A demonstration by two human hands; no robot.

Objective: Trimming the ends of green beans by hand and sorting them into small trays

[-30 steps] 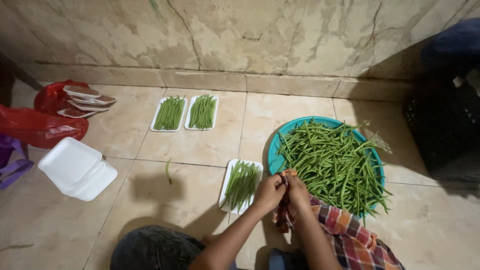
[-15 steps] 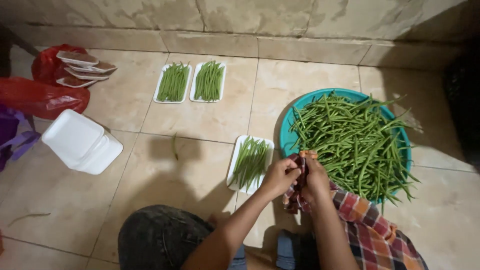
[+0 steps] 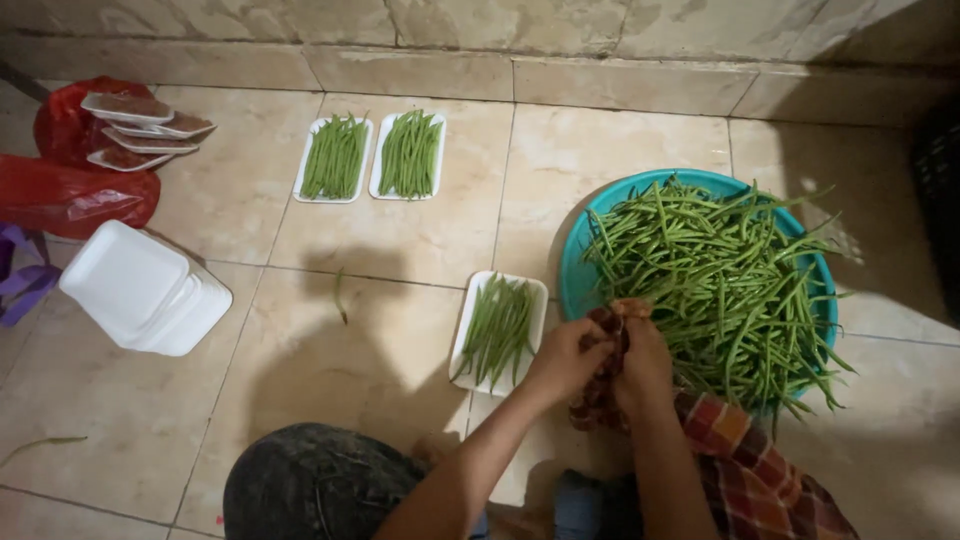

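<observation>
My left hand (image 3: 563,362) and my right hand (image 3: 645,362) are pressed together over the floor, both gripping a checked red cloth (image 3: 603,385) that hangs between them. They sit at the near rim of a teal basin (image 3: 585,225) heaped with green beans (image 3: 715,285). Just left of my left hand lies a white foam tray (image 3: 462,352) holding a small layer of beans. My dark-trousered knee (image 3: 310,490) is below.
Two filled white trays of beans (image 3: 336,158) (image 3: 408,154) lie side by side near the wall. A stack of empty foam trays (image 3: 140,290) stands at left, beside red plastic bags (image 3: 70,195) with more trays. One stray bean (image 3: 340,297) lies on the tiles.
The view has tipped downward and closer to the floor. My hands stay together on the cloth at the basin's rim, little moved.
</observation>
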